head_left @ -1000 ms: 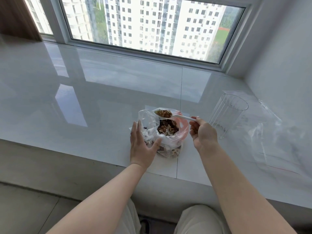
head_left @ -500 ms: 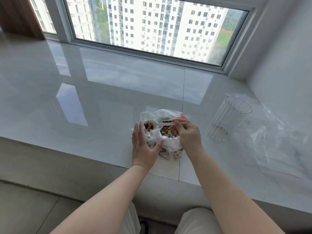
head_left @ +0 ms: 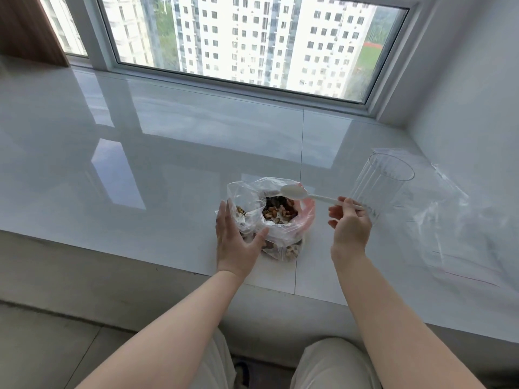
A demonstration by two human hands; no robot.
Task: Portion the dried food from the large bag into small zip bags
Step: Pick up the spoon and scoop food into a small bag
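The spoon [head_left: 295,192], loaded a second ago, is now held empty above the large bag [head_left: 283,211], pinched by right-hand fingers [head_left: 344,204]; the scoop seems delivered. The small bag [head_left: 241,214] is steadied by the left hand [head_left: 236,242], fingers straight.

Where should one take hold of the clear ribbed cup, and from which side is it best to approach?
Grip the clear ribbed cup around its mid wall, probably from the near right. It stands upright and open-topped; the right hand and white spoon crowd its left, and loose empty bags lie right.
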